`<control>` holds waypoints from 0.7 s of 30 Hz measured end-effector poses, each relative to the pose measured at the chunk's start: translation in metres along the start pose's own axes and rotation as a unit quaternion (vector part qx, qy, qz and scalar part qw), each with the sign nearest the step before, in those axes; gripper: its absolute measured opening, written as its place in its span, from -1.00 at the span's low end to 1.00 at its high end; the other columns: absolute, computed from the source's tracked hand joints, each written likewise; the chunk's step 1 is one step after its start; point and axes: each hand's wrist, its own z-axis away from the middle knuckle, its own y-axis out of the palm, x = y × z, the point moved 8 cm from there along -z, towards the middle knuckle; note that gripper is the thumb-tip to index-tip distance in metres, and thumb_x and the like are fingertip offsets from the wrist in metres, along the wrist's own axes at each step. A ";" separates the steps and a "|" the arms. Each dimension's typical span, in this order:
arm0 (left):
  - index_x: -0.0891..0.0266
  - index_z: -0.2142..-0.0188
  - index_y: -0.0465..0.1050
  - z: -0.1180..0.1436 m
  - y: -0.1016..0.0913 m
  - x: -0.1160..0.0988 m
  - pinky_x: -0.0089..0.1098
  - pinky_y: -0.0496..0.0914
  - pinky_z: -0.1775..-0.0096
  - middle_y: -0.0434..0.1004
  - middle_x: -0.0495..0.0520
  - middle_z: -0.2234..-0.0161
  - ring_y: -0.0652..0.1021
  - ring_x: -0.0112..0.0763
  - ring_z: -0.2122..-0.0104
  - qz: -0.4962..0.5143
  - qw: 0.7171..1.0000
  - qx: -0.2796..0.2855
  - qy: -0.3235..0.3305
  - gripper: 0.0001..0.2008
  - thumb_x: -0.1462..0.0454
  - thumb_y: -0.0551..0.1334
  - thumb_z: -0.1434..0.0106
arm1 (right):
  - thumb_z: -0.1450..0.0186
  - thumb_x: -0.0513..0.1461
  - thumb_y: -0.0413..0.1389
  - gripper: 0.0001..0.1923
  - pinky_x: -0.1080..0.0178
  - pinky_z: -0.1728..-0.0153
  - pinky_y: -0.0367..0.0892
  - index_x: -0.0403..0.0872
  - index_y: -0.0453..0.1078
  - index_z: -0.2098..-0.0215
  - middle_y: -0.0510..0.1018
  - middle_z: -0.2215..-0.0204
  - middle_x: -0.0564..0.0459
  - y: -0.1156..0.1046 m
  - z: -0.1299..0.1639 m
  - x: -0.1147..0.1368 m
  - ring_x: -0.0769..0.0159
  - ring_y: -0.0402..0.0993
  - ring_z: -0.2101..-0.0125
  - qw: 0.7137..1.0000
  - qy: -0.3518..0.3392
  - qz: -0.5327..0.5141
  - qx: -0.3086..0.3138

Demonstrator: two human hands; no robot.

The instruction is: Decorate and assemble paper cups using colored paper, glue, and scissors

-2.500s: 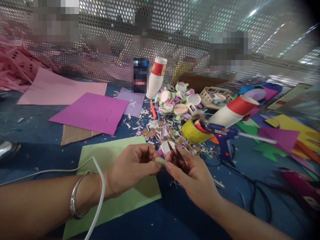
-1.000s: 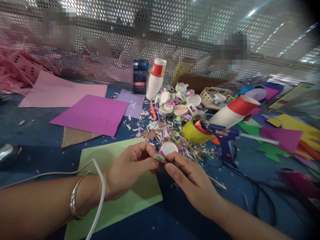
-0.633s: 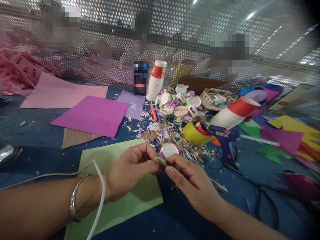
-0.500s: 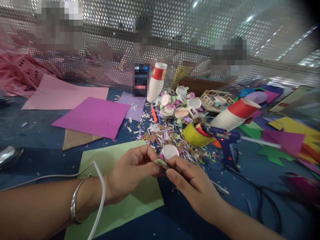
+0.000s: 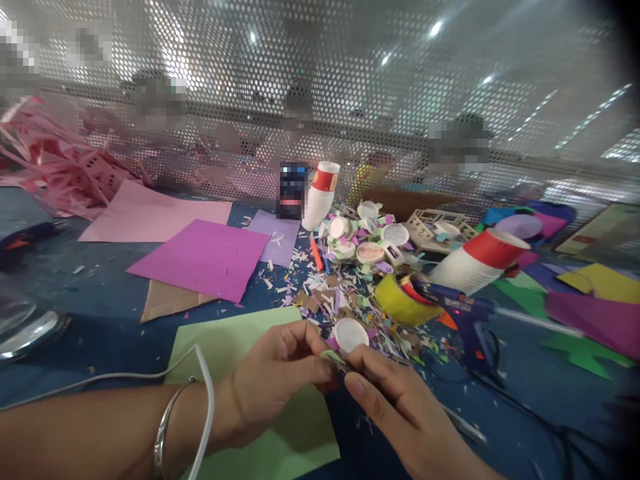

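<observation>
My left hand (image 5: 273,387) pinches a small pale green paper piece (image 5: 331,357) between thumb and forefinger, low in the middle of the view. My right hand (image 5: 400,410) meets it from the right, its fingertips closed on the same piece. Something dark shows under my right fingertips; I cannot tell what it is. Both hands hover over the edge of a light green paper sheet (image 5: 235,347). A white round lid (image 5: 350,333) lies just beyond my fingers. A silver bangle (image 5: 165,427) and a white cable (image 5: 203,400) cross my left wrist.
Paper scraps (image 5: 325,300) and a heap of small decorated lids (image 5: 365,240) lie ahead. To the right are a yellow tape roll (image 5: 395,300), a blue glue gun (image 5: 465,313) and a lying paper cup stack (image 5: 475,260). A magenta sheet (image 5: 205,257) lies to the left. A perforated metal screen (image 5: 350,100) stands behind.
The small scissors blades that showed in my right hand 2.5 s ago are out of sight. Both hands stay together on the green piece. The view has tilted up.
</observation>
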 end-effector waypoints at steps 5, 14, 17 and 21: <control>0.28 0.43 0.38 0.000 0.000 -0.001 -0.44 0.29 0.33 0.51 -0.05 0.48 0.48 -0.51 0.46 -0.003 1.000 -0.001 -0.001 -0.77 0.33 0.45 -0.08 | -0.50 0.01 -0.06 -0.63 0.31 0.49 0.14 -0.01 0.35 0.33 0.31 0.50 0.14 -0.001 0.002 -0.003 0.37 0.19 0.49 1.000 0.004 0.019 0.000; 0.28 0.44 0.38 0.001 -0.001 -0.001 -0.45 0.30 0.34 0.52 -0.06 0.49 0.46 -0.54 0.47 0.001 1.000 -0.001 -0.013 -0.79 0.37 0.43 -0.09 | -0.49 -0.03 -0.02 -0.69 0.33 0.50 0.14 0.01 0.38 0.32 0.36 0.51 0.17 -0.004 -0.001 0.000 0.40 0.21 0.51 1.000 0.002 0.014 -0.001; 0.28 0.43 0.38 0.000 -0.002 0.001 -0.46 0.29 0.34 0.52 -0.06 0.49 0.47 -0.55 0.47 0.001 1.000 0.001 -0.012 -0.79 0.37 0.43 -0.11 | -0.50 -0.03 -0.03 -0.68 0.33 0.50 0.15 0.01 0.38 0.32 0.35 0.51 0.16 -0.003 -0.001 0.000 0.40 0.22 0.51 1.000 0.002 0.014 0.003; 0.29 0.42 0.38 0.000 -0.003 0.002 -0.47 0.30 0.34 0.52 -0.06 0.49 0.48 -0.56 0.47 0.004 1.000 -0.001 -0.012 -0.78 0.37 0.44 -0.10 | -0.50 -0.02 -0.03 -0.66 0.33 0.51 0.15 0.00 0.36 0.34 0.34 0.51 0.16 -0.002 -0.001 -0.001 0.40 0.21 0.50 1.000 0.010 0.014 0.003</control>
